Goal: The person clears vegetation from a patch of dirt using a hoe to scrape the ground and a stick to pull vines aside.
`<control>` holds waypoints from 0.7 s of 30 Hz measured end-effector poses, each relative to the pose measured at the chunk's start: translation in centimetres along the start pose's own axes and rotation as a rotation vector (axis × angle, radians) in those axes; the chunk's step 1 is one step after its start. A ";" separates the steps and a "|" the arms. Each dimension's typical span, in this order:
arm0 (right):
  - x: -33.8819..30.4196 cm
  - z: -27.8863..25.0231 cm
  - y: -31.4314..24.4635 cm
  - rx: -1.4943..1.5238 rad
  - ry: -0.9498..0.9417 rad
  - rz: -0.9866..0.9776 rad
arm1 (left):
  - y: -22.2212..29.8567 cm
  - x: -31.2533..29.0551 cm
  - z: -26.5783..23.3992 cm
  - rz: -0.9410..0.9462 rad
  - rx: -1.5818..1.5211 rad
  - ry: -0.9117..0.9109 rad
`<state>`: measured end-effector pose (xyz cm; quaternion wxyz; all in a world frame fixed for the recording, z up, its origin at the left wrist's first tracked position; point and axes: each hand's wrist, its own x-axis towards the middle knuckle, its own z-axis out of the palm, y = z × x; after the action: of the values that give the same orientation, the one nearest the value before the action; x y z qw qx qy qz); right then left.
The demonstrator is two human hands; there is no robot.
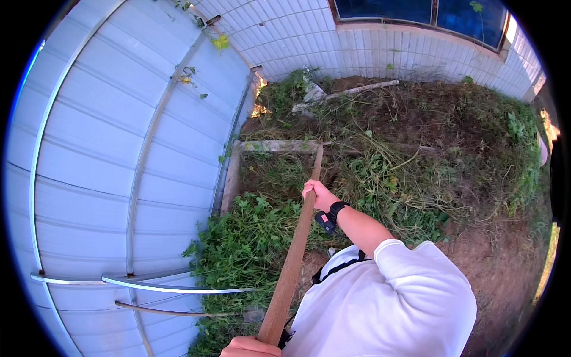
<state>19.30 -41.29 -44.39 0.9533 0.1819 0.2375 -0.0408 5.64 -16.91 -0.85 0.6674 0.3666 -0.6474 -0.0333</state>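
A long brown wooden handle (293, 262) runs from the bottom of the view away toward the overgrown ground. My right hand (320, 195) is closed around its middle, with a black band and a small dark device (326, 221) on the wrist. Lower down, at the bottom edge, my left hand (251, 347) grips the near part and is partly cut off. The handle's far end reaches a pale low curb (279, 146) among the weeds; I cannot make out a tool head there. Cut or pulled vines (380, 163) lie just right of that end.
A light metal-sheet wall (89, 172) with rails stands on the left; metal bars (184, 288) jut from it. Leafy green plants (250, 238) grow along its foot. A white tiled wall with a window (386, 15) closes the far side. A pale pole (363, 88) lies before it. Bare soil (493, 268) shows at right.
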 end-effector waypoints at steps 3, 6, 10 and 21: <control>-0.3 -0.9 2.1 -0.043 -0.025 -0.025 | 1.6 0.2 -0.9 -0.050 0.038 0.043; -0.5 -1.4 1.7 0.168 -0.051 0.066 | 1.6 0.0 -1.1 -0.042 0.011 -0.052; -0.5 -1.5 2.1 0.072 0.004 0.028 | 1.7 -1.1 -0.7 -0.012 0.041 0.055; -0.6 -1.0 1.6 0.095 0.025 0.068 | 0.3 0.5 -1.7 -0.054 -0.132 -0.065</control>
<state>18.62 -39.41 -44.36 0.9413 0.2357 0.2411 -0.0172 7.08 -16.19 -0.08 0.6675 0.3378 -0.6552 -0.1055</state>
